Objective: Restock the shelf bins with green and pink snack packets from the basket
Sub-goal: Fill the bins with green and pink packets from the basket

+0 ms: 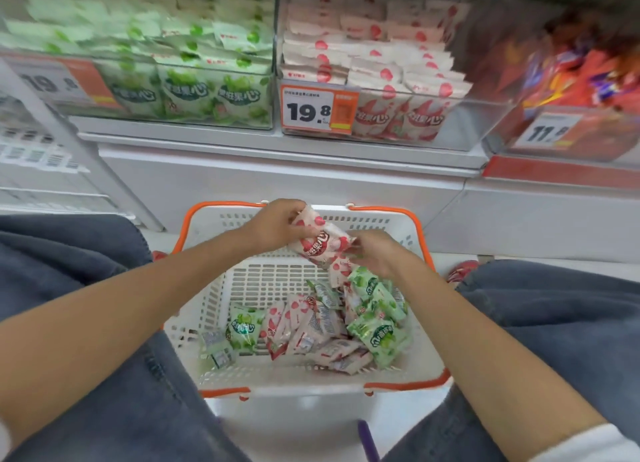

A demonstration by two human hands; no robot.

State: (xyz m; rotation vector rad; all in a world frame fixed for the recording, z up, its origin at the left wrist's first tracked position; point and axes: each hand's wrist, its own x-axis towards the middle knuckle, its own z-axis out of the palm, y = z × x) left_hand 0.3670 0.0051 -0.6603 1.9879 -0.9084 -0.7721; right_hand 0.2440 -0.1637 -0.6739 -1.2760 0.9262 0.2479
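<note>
Head cam view: the job's underway but not finished, I'd say. The clear plastic shelf bin of green packets (173, 122) at the upper left and the clear plastic shelf bin of pink packets (450, 122) at upper centre both look pretty full. But the white slotted plastic basket with orange handles (263, 281), bottom centre, has a mixed heap in it. The green snack packets (377, 333) sit mostly on its right side, with pink-and-white snack packets (298, 323) in the middle. So plenty left to move.

The left hand (277, 222) is curled round a bunch of pink-and-white packets (322, 239), held above the basket's far end, mid-frame. The right hand (377, 253), just right of it, looks to be pinching the lower end of that bunch, fingers bent. Neither hand is up at the bins.
</note>
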